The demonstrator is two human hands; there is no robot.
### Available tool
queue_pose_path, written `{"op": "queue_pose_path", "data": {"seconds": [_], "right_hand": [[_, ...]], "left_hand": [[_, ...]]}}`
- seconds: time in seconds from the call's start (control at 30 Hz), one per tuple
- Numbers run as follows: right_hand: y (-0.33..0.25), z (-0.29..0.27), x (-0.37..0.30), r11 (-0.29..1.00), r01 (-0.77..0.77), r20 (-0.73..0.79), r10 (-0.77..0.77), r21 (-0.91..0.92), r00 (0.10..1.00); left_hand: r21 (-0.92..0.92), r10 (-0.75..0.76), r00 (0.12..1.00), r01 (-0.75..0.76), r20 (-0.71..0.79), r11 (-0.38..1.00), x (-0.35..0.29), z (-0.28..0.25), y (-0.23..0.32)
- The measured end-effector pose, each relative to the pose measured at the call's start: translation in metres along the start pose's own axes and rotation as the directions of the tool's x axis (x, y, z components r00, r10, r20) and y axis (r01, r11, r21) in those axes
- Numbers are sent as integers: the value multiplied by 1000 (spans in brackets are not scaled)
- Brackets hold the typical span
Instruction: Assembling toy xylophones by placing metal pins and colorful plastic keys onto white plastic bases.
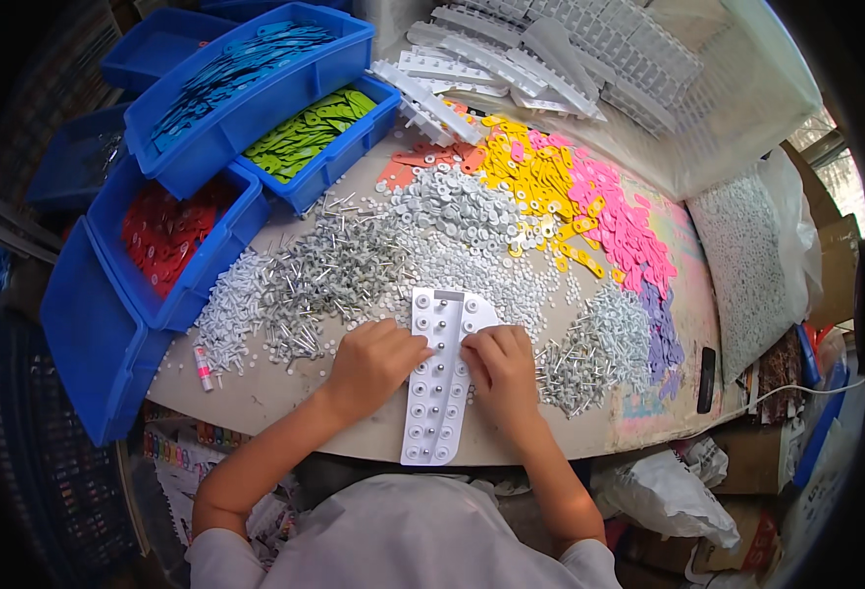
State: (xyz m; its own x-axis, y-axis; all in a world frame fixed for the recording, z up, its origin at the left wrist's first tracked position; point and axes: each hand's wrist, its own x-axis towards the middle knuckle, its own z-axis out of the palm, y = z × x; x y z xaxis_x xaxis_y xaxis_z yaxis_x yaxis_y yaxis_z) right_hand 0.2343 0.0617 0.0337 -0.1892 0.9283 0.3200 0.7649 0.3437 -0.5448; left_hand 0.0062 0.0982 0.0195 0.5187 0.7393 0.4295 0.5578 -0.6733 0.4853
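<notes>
A long white plastic board [439, 378] with rows of round holes, several holding small metal pins, lies on the table in front of me. My left hand [373, 361] rests on the board's left edge, fingers curled onto it. My right hand [501, 368] presses on the right edge, fingertips pinched near the holes; whether it holds a pin is hidden. Heaps of grey metal pins [329, 270] and white round washers [462, 211] lie just beyond the board.
Blue bins hold red tags [162, 231], green tags [305, 133] and blue tags [231, 64] at the left. Yellow [530, 172], pink [619, 221] and purple tags [663, 329] spread on the right. White boards [511, 59] stack at the back. A bag of white parts [746, 255] sits right.
</notes>
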Motion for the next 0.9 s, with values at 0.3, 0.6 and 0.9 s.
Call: {"op": "queue_pose_path", "data": {"seconds": [0.3,0.6,0.9], "right_hand": [[1,-1,0,1000,6,-88,-6,6,996],[43,-19,47,978,-172,-205,193,120,960],[101,0,84,949,-161,-106,137,-272,985]], "left_hand": [[2,-102,978,104,-181,995,98,6,-68],[108,-220,975,215,34,971,129,32,-91],[-549,-391,913,388,117,741,80,-27,-8]]}}
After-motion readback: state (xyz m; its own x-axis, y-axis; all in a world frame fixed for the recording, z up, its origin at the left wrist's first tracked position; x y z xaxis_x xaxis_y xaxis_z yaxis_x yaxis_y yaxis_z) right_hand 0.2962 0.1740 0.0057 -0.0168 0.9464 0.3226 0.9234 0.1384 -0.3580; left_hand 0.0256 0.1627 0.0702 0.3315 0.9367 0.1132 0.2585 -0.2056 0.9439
